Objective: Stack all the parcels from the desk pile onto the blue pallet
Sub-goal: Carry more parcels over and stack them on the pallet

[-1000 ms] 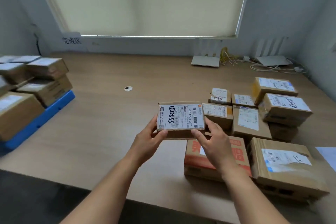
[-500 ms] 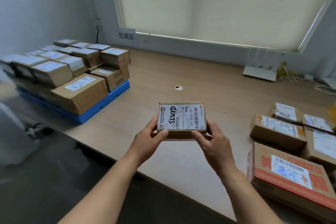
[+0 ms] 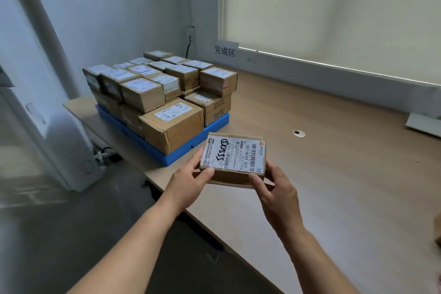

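I hold a small flat cardboard parcel with a white shipping label and black handwriting, above the desk's front edge. My left hand grips its left end and my right hand grips its right end. The blue pallet lies on the desk's left end, just left of and beyond the parcel. Several labelled cardboard parcels stand on the pallet in two layers. The desk pile is out of view except a box corner at the right edge.
The wooden desk stretches right, with a small round cap on it. A white flat device lies at the far right by the window. A white appliance stands on the floor left of the desk.
My view has swung left from the desk pile toward the pallet. The parcel stays held in both hands and is now close to the pallet's near corner.
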Tool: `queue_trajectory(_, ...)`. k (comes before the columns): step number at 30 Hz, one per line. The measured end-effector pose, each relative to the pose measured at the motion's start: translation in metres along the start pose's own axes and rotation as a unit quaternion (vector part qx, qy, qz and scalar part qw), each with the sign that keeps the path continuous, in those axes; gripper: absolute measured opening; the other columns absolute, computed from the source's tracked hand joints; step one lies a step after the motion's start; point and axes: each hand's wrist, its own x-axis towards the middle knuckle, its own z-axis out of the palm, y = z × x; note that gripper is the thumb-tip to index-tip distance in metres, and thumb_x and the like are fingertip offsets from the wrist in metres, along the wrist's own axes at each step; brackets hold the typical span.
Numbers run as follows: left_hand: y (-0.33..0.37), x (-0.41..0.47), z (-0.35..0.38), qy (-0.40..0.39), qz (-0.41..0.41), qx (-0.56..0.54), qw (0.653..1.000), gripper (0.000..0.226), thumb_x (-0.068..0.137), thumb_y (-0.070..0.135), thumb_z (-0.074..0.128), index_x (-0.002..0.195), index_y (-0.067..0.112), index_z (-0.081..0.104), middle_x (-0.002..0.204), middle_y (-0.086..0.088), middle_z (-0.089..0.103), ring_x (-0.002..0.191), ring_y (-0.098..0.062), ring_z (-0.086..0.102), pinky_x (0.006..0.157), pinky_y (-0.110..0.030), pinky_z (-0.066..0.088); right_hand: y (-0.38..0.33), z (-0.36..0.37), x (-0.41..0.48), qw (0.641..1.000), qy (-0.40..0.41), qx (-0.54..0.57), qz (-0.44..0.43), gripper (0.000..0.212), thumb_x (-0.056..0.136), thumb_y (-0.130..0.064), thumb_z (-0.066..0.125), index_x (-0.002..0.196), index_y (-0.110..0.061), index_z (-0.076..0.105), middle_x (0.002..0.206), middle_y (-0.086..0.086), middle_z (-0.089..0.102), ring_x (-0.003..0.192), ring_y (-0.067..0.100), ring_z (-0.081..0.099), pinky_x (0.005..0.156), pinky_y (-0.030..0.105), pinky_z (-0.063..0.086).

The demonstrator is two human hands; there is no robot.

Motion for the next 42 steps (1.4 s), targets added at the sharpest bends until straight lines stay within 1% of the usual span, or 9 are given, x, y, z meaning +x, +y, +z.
queue_trajectory(3,-0.006,0.031,-0.026,0.015,-0.012,0.024,1.0,0.056,0.094,0.03,0.052,0.143,0.044,0.028,0.13,0.013,0.051,0.109,-0.004,0.051,0.1,-0.035,0.045,-0.006,0.032,0.03,1.0,0.001,0.019,-0.003,0.043,0.089,-0.029,0.06,0.131,-0.021,0.052,0.123,-0.003,0.061,0.108,0.01,0.057,0.084,0.022,0.051)
queue_trajectory(6,-0.011,0.065,-0.057,0.026,-0.023,0.058,0.998,0.056,0.094,0.033,0.052,0.141,0.048,0.028,0.134,0.008,0.047,0.116,-0.012,0.049,0.099,-0.04,0.046,-0.015,0.064,0.06,0.999,0.001,0.035,-0.001,0.045,0.089,-0.031,0.06,0.132,-0.02,0.051,0.125,-0.004,0.06,0.11,0.01,0.056,0.088,0.03,0.053)
queue_trajectory(12,-0.012,0.131,-0.092,0.013,-0.002,0.08,0.997,0.052,0.095,0.026,0.051,0.142,0.04,0.031,0.124,0.018,0.049,0.112,-0.004,0.046,0.081,-0.011,0.037,-0.017,0.109,0.117,0.999,0.018,0.04,0.006,0.048,0.089,-0.036,0.059,0.134,-0.022,0.051,0.123,-0.006,0.06,0.108,0.007,0.055,0.088,0.033,0.053)
queue_trajectory(16,-0.015,0.17,-0.1,0.006,0.005,0.104,0.995,0.052,0.096,0.029,0.051,0.143,0.037,0.03,0.125,0.014,0.049,0.11,-0.005,0.046,0.086,-0.022,0.043,-0.014,0.122,0.147,0.999,0.035,0.035,0.012,0.047,0.088,-0.033,0.061,0.133,-0.02,0.052,0.122,-0.005,0.06,0.107,0.007,0.055,0.089,0.031,0.051)
queue_trajectory(19,-0.016,0.197,-0.107,-0.003,0.015,0.124,0.992,0.051,0.096,0.03,0.05,0.142,0.037,0.03,0.125,0.013,0.051,0.108,-0.005,0.047,0.074,-0.014,0.043,-0.015,0.133,0.169,0.999,0.041,0.029,0.01,0.045,0.089,-0.032,0.061,0.131,-0.021,0.052,0.122,-0.006,0.06,0.106,0.006,0.055,0.089,0.031,0.05)
queue_trajectory(25,-0.014,0.264,-0.131,-0.023,0.043,0.172,0.984,0.049,0.095,0.028,0.05,0.142,0.034,0.035,0.131,0.01,0.051,0.114,-0.01,0.048,0.092,-0.034,0.047,-0.023,0.154,0.214,0.998,0.048,0.02,0.022,0.041,0.09,-0.031,0.059,0.13,-0.023,0.053,0.12,-0.006,0.061,0.107,0.007,0.055,0.089,0.03,0.049)
queue_trajectory(31,-0.011,0.342,-0.153,-0.063,0.091,0.231,0.967,0.045,0.095,0.024,0.049,0.139,0.028,0.04,0.127,0.006,0.056,0.106,-0.013,0.051,0.083,-0.03,0.043,-0.027,0.189,0.27,0.996,0.078,0.0,0.05,0.037,0.092,-0.032,0.057,0.128,-0.023,0.055,0.117,-0.004,0.063,0.105,0.012,0.057,0.091,0.035,0.049)
queue_trajectory(36,-0.019,0.41,-0.168,-0.11,0.092,0.294,0.945,0.051,0.094,0.029,0.049,0.142,0.028,0.033,0.132,0.002,0.055,0.113,-0.02,0.053,0.092,-0.034,0.044,-0.028,0.217,0.316,0.991,0.097,-0.026,0.093,0.037,0.091,-0.033,0.058,0.126,-0.022,0.057,0.114,-0.003,0.063,0.103,0.013,0.057,0.09,0.035,0.048)
queue_trajectory(42,-0.036,0.467,-0.173,-0.114,0.129,0.364,0.915,0.047,0.095,0.031,0.048,0.141,0.022,0.039,0.139,-0.003,0.049,0.127,-0.022,0.043,0.1,-0.039,0.04,-0.023,0.247,0.353,0.985,0.104,-0.038,0.135,0.038,0.091,-0.031,0.055,0.129,-0.022,0.056,0.115,-0.001,0.065,0.105,0.016,0.058,0.092,0.037,0.047)
